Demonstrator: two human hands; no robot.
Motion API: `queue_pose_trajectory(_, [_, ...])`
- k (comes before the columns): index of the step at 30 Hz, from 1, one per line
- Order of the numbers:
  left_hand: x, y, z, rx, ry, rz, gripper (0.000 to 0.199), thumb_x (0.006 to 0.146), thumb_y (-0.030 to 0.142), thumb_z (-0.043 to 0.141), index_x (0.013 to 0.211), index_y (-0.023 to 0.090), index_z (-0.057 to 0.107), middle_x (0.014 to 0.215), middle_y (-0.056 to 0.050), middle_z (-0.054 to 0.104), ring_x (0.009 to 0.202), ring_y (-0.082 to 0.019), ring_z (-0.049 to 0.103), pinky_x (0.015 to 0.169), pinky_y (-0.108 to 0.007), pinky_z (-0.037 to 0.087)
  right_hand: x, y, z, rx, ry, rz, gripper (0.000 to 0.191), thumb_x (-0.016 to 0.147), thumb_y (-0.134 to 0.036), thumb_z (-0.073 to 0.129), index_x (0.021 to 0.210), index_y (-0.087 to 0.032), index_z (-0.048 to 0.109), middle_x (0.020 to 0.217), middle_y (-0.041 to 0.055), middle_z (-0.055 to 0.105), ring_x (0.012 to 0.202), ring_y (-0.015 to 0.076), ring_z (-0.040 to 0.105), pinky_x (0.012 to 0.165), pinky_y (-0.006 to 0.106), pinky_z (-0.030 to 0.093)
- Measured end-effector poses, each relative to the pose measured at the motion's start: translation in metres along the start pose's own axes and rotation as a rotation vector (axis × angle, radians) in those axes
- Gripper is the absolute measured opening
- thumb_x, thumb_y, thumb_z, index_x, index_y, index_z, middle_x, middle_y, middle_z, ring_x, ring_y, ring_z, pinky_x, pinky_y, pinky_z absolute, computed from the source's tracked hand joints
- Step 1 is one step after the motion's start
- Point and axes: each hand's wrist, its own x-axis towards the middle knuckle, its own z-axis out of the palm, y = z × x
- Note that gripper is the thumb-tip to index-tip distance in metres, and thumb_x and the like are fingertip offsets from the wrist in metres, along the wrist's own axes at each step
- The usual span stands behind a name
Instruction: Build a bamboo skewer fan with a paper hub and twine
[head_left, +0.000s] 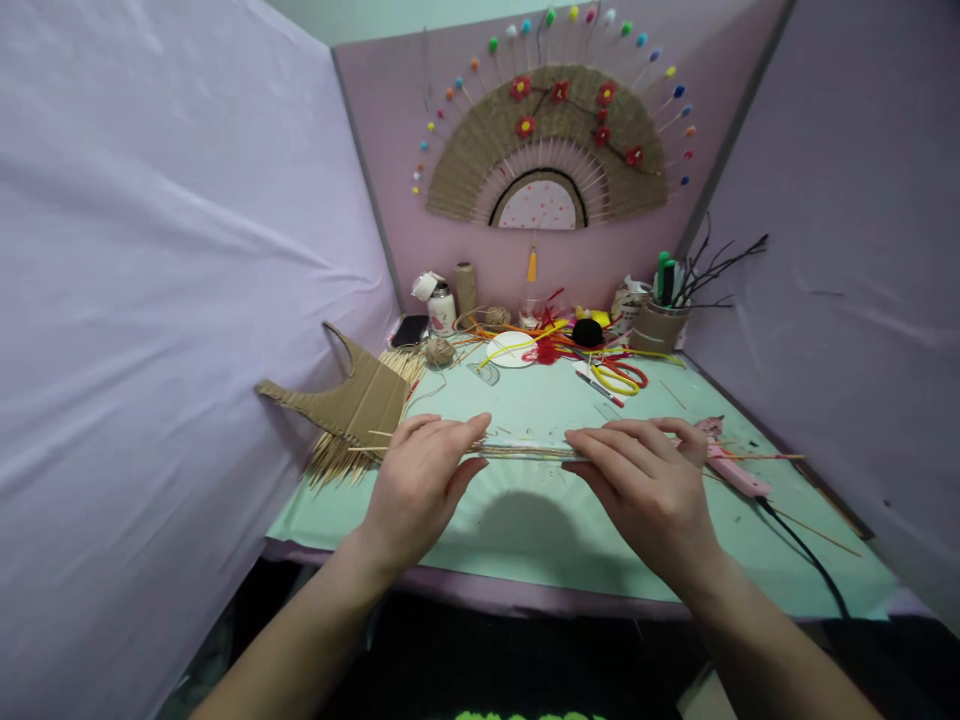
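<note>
A thin, flat piece (529, 452) with brown twine-like strands and a pale edge spans the gap between my hands, seen nearly edge-on above the table. My left hand (420, 480) pinches its left end between thumb and fingers. At the other end, my right hand (649, 490) grips it the same way, thumb underneath. Thin wooden sticks (367, 449) poke out beyond my left hand, and another stick (765, 457) extends past my right. How they join the piece is hidden by my fingers. A pink glue gun (739, 472) lies just beyond my right hand.
Cut cardboard (367, 395) rests over a bundle of sticks (337, 465) at left. Scissors (615, 378), a pen (600, 387), a protractor (485, 374), a twine ball (439, 351) and a pot of twigs (660, 325) stand farther back. A decorated fan (465, 160) hangs behind. A black cord (806, 555) crosses the right side.
</note>
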Motion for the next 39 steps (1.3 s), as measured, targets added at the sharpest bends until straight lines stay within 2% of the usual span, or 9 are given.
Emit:
queue_pose_trajectory(7, [0.003,0.0,0.008,-0.047,0.044,-0.006,0.036,0.092,0.015,0.061,0.126,0.022,0.053,0.092,0.0,0.077,0.084,-0.013,0.071,0.09,-0.033,0.048,-0.002,0.001,-0.001,0.017,0.014,-0.019,0.017,0.088,-0.021,0.069,0.105,-0.024,0.065,0.091,0.0004,0.078,0.084,0.0202,0.066,0.088,0.042,0.033])
queue_pose_trajectory(13, [-0.008,0.02,0.001,-0.085,0.19,-0.059,0.042,0.085,0.019,0.07,0.124,0.023,0.057,0.116,-0.01,0.07,0.115,-0.025,0.062,0.097,-0.043,0.048,-0.009,0.01,0.011,-0.055,0.118,-0.019,0.025,0.085,-0.016,0.072,0.108,-0.023,0.065,0.094,0.0032,0.078,0.086,0.0219,0.066,0.087,0.042,0.036])
queue_pose_trajectory(16, [-0.026,0.035,0.015,-0.372,0.234,-0.234,0.026,0.086,0.016,0.067,0.111,0.023,0.065,0.098,-0.007,0.072,0.096,-0.021,0.066,0.086,-0.037,0.053,-0.015,0.015,0.029,-0.105,0.213,-0.01,0.027,0.083,-0.015,0.074,0.108,-0.022,0.065,0.095,0.0043,0.078,0.086,0.0213,0.066,0.086,0.04,0.037])
queue_pose_trajectory(18, [-0.034,0.038,0.033,-0.674,0.043,-0.46,0.024,0.087,0.025,0.067,0.111,0.022,0.067,0.1,-0.009,0.073,0.092,-0.021,0.067,0.08,-0.034,0.054,-0.019,0.016,0.042,-0.11,0.244,-0.002,0.026,0.084,-0.015,0.073,0.108,-0.022,0.066,0.095,0.0035,0.078,0.085,0.0201,0.066,0.086,0.039,0.038])
queue_pose_trajectory(20, [-0.035,0.035,0.052,-1.055,-0.079,-0.795,0.046,0.082,0.037,0.073,0.124,0.021,0.062,0.119,-0.015,0.069,0.105,-0.025,0.067,0.088,-0.038,0.053,-0.023,0.015,0.052,-0.106,0.253,-0.004,0.025,0.084,-0.016,0.073,0.107,-0.022,0.066,0.095,0.003,0.078,0.086,0.0195,0.065,0.086,0.038,0.038])
queue_pose_trajectory(22, [-0.028,0.03,0.066,-1.422,-0.062,-1.028,0.057,0.077,0.045,0.077,0.125,0.019,0.061,0.127,-0.017,0.066,0.112,-0.028,0.065,0.098,-0.041,0.049,-0.027,0.013,0.06,-0.102,0.25,-0.014,0.025,0.083,-0.016,0.073,0.107,-0.021,0.067,0.094,0.0031,0.078,0.087,0.0194,0.065,0.087,0.038,0.039])
queue_pose_trajectory(25, [-0.013,0.023,0.078,-1.747,0.086,-1.25,0.041,0.081,0.041,0.074,0.11,0.014,0.067,0.121,-0.015,0.069,0.11,-0.025,0.066,0.104,-0.04,0.046,-0.033,0.009,0.066,-0.081,0.235,-0.036,0.026,0.083,-0.014,0.074,0.106,-0.022,0.067,0.095,0.0031,0.078,0.089,0.0198,0.064,0.087,0.038,0.039])
queue_pose_trajectory(31, [-0.005,0.018,0.093,-1.853,0.253,-1.525,0.021,0.093,0.019,0.052,0.104,0.01,0.067,0.097,-0.012,0.075,0.087,-0.017,0.071,0.084,-0.031,0.058,-0.043,0.007,0.077,-0.048,0.148,-0.038,0.026,0.085,-0.016,0.071,0.109,-0.023,0.064,0.101,0.0039,0.076,0.092,0.021,0.064,0.087,0.038,0.039])
queue_pose_trajectory(39, [0.007,0.003,0.111,-1.841,0.413,-1.544,0.021,0.087,0.01,0.05,0.101,0.009,0.067,0.085,-0.01,0.076,0.078,-0.018,0.071,0.075,-0.03,0.06,-0.052,0.002,0.087,0.148,0.262,0.258,0.049,0.081,-0.032,0.072,0.124,-0.022,0.051,0.116,0.0133,0.056,0.11,0.0285,0.055,0.095,0.046,0.045])
